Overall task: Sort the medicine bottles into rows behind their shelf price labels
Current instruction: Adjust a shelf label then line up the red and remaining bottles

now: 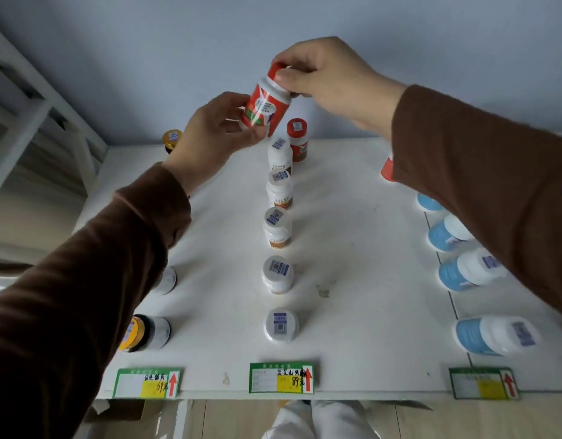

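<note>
Both hands hold a red-and-white medicine bottle (pixel 264 107) in the air over the back of the white shelf (pixel 352 248). My right hand (pixel 320 80) pinches its red cap from above. My left hand (pixel 214 128) grips its base. Below it, several white-capped bottles (pixel 279 231) stand in a row behind the middle price label (pixel 281 377). A second red bottle (pixel 298 139) stands at the back of that row. Blue-and-white bottles (pixel 469 270) line up behind the right price label (pixel 483 383). Gold-capped dark bottles (pixel 146 332) stand behind the left price label (pixel 147 383), partly hidden by my left sleeve.
Another gold-capped bottle (pixel 172 141) stands at the shelf's back left corner. A red bottle (pixel 387 169) peeks out from behind my right sleeve. A white rack (pixel 36 99) rises at the left. The grey-blue wall (pixel 178 42) closes the shelf at the back.
</note>
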Motion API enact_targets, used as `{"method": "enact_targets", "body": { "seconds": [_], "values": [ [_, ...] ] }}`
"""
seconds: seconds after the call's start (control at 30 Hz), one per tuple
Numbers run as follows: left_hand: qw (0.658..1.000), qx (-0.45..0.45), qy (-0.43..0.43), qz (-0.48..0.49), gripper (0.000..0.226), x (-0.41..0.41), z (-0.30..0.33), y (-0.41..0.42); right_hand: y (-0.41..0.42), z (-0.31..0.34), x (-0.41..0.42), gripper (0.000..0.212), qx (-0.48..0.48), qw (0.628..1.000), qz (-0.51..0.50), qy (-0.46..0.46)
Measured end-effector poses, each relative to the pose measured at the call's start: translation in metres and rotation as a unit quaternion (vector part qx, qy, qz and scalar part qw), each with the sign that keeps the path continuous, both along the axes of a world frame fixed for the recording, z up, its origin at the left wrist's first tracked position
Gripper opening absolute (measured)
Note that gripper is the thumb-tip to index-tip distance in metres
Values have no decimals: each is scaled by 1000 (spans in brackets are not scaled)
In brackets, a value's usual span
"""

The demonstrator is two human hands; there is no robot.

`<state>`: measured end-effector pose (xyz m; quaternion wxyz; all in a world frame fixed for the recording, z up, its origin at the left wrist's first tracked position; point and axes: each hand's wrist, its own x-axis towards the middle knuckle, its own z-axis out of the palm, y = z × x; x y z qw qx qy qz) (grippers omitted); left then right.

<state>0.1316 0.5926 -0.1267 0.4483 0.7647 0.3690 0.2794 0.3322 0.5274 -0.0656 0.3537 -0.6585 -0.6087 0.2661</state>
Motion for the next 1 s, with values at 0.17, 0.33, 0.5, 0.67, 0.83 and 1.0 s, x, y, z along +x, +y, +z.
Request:
{"method": "enact_targets", "body": {
  "seconds": [0.17, 0.33, 0.5, 0.67, 0.83, 1.0],
  "values": [
    [992, -108, -24, -65, 51, 2, 7, -64, -71, 2, 6, 24, -21, 997, -3, 71],
    [927, -306, -77, -204, 37, 7, 7, -110, -129, 3, 14, 35, -37, 992, -60, 102],
    [833, -466, -118, -274, 49, 18, 11, -136, -161, 3, 26, 60, -43, 990, -90, 102],
    [822, -475, -117, -292, 51, 32, 15, -144, -175, 10, 33, 58, -40, 988, -103, 109],
    [906, -333, -62, -255, 50, 48, 21, -148, -179, 12, 33, 25, -29, 990, -69, 115],
    [950, -233, 3, -209, 59, 59, 27, -152, -182, 11, 38, 33, -19, 992, -34, 120]
  ]
}}
